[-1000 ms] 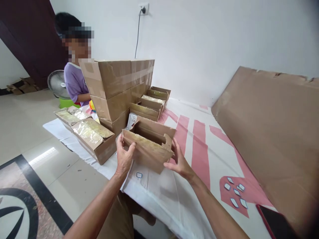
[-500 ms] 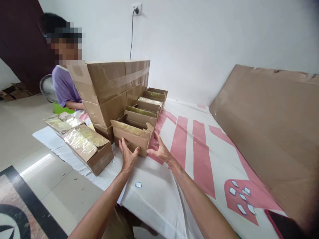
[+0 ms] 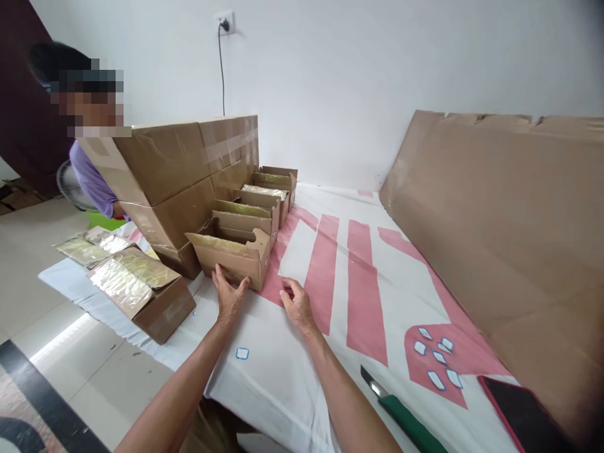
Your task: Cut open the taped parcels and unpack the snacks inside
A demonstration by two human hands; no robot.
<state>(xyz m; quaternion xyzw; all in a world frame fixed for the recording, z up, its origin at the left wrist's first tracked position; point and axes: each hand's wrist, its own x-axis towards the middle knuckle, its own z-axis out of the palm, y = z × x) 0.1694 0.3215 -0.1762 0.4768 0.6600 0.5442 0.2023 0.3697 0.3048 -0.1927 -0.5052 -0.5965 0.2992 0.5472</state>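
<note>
An open-topped cardboard box [image 3: 231, 258] stands at the near end of a row, its front face towards me. My left hand [image 3: 229, 297] touches the lower part of that face, thumb and fingers spread apart. To the right of the box, my right hand [image 3: 297, 306] is off the cardboard, its fingers loosely curved with nothing visible in them. Behind the near box, more open boxes [image 3: 262, 200] run back towards the wall. On the left lies a taped-up box [image 3: 165, 308] with shiny tape over its top flaps.
Large sealed cartons [image 3: 165, 163] are stacked behind the row, hiding part of a person in a purple sleeve [image 3: 92, 179]. A cutter knife [image 3: 406, 421], a phone [image 3: 523, 412] and several small blue-edged labels [image 3: 438, 357] lie on the right. A cardboard sheet [image 3: 509, 220] leans there.
My right hand has drawn back from the box's right side, its fingers curling in. My left hand stays at the front face. The view has turned right, bringing the cutter knife into sight.
</note>
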